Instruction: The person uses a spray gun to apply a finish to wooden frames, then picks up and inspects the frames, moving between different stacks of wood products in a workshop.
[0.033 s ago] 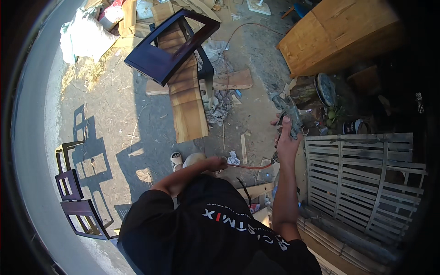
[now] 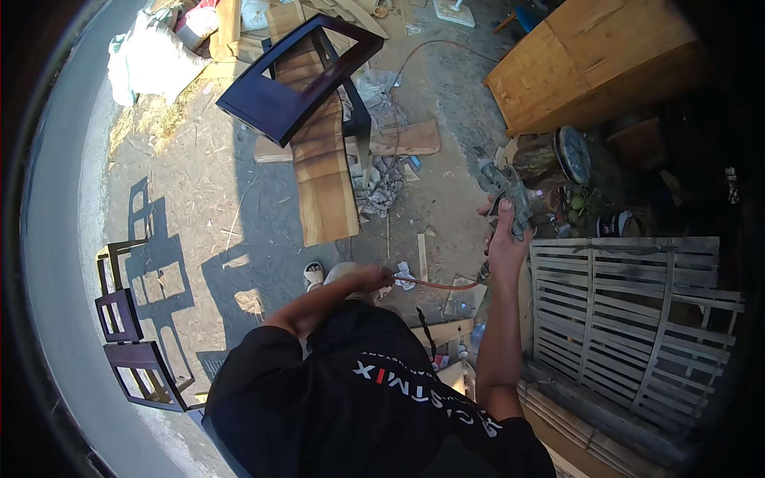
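Out to the right, the grey spray gun (image 2: 514, 193) was gripped in the right hand (image 2: 505, 239); the red hose (image 2: 437, 285) was clasped by the left hand (image 2: 373, 279), with the dark frame (image 2: 271, 103) set over the wooden plank (image 2: 327, 195) ahead!

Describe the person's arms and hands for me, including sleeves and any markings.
The left grip and right grip are ungloved hands, with no watch or band visible at either wrist. The forearms are bare below the short sleeves of a black T-shirt with white and red lettering.
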Motion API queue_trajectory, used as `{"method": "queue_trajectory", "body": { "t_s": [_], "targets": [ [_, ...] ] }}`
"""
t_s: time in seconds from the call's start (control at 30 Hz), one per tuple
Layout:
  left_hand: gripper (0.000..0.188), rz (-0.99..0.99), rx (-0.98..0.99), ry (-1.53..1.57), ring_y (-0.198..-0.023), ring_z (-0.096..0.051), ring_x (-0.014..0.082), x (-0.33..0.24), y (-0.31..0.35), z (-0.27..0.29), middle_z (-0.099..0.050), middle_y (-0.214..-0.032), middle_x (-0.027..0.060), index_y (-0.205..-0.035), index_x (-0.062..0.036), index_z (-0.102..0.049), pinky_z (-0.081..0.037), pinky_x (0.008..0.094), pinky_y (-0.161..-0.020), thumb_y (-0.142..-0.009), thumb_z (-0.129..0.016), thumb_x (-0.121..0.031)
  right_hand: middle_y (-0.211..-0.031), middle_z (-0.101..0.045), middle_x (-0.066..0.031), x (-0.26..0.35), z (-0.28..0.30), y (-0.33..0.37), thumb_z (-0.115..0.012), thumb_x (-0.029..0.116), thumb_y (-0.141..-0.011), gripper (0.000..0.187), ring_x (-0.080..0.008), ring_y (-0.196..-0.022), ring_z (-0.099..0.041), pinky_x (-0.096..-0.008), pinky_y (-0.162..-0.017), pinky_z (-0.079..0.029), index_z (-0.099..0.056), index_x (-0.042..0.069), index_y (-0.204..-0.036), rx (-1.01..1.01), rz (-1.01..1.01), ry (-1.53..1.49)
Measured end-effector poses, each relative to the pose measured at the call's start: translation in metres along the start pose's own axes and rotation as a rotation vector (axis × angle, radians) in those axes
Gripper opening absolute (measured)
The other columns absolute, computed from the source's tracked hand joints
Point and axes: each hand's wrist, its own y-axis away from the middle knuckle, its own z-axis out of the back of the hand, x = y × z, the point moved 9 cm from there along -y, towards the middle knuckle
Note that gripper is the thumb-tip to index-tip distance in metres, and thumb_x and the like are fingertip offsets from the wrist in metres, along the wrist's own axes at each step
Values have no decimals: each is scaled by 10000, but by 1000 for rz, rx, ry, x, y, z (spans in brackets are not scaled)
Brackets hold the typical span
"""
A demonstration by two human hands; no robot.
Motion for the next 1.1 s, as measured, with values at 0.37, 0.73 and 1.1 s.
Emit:
{"method": "queue_trajectory", "body": {
  "t_s": [0.37, 0.73, 1.1],
  "targets": [
    [221, -23, -709, 88, -873, -643, 404, -57, -95, 162, -647, -924, 183, -978, -38, -640, -510, 472, -756, -996, -572, -248, -749, -632, -6, -16, 58, -163, -629, 444, -984, 435, -44, -477, -401, -241, -449, -310, -680, 13, -1016, 9, -18, -45],
    [373, 282, -399, 60, -916, -670, 388, 70, -161, 163, -684, -944, 202, -1050, -67, -660, -517, 493, -814, -1000, -535, -415, -749, -632, -3, 37, -39, -354, -634, 473, -970, 451, -52, -521, -442, -235, -466, -326, -675, 26, -1008, 274, 139, -116],
    [441, 706, -873, 317, -865, -669, 427, 55, -157, 239, -687, -873, 220, -960, -51, -673, -523, 505, -769, -981, -553, -475, -750, -659, -11, 14, -230, -466, -654, 380, -973, 385, -88, -581, -509, -282, -564, -417, -715, 1, -976, 991, 174, 106]
  ]
}}
